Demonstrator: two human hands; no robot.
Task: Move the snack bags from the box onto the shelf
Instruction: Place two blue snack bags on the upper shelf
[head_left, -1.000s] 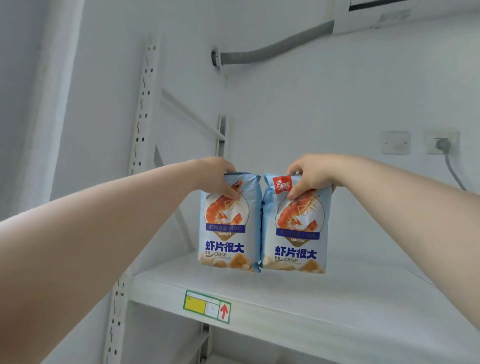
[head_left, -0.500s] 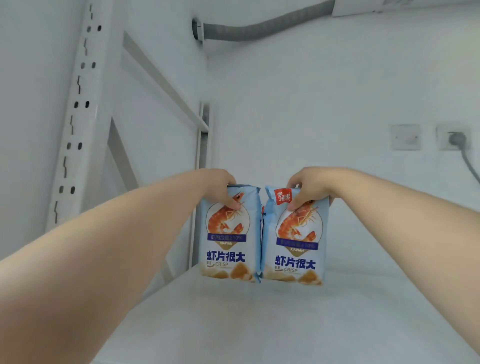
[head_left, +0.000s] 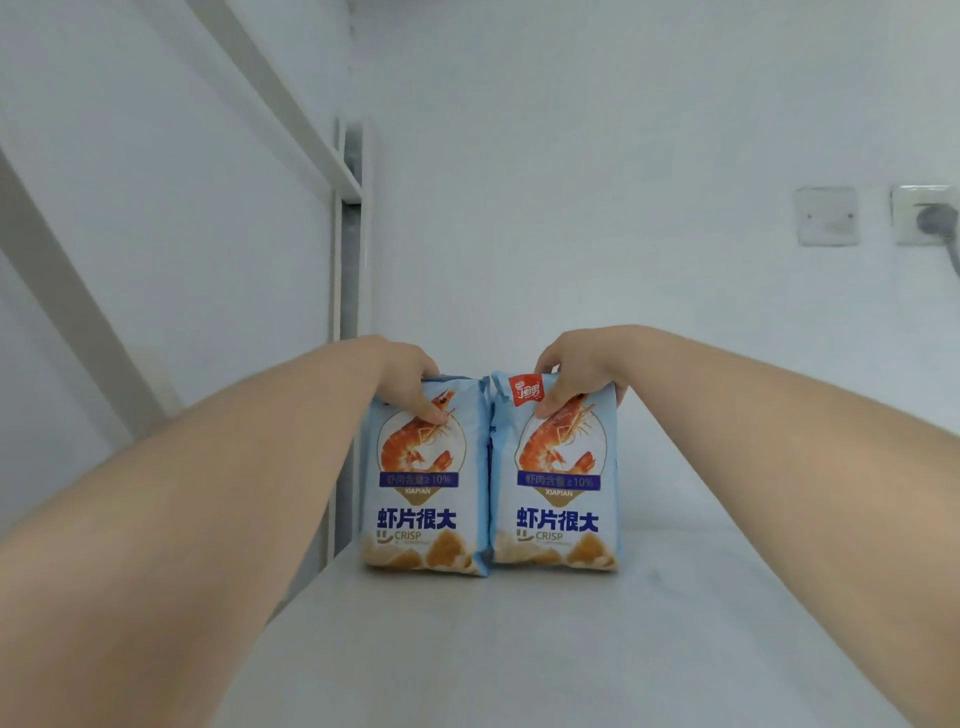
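Two light-blue snack bags with an orange shrimp picture stand upright side by side on the white shelf (head_left: 519, 649), near its back left corner. My left hand (head_left: 410, 379) pinches the top of the left snack bag (head_left: 423, 499). My right hand (head_left: 582, 374) pinches the top of the right snack bag (head_left: 558, 493). The bags' bottoms rest on the shelf board and their sides touch. The box is out of view.
White shelf uprights and a diagonal brace (head_left: 72, 291) run along the left side. A wall plate (head_left: 827, 215) and a socket with a grey plug (head_left: 930, 218) sit on the back wall at right. The shelf board extends to the right of the bags.
Both hands have lowered the bags from just above the board until they stand on the shelf. The camera has moved closer and the shelf's front edge has left the view.
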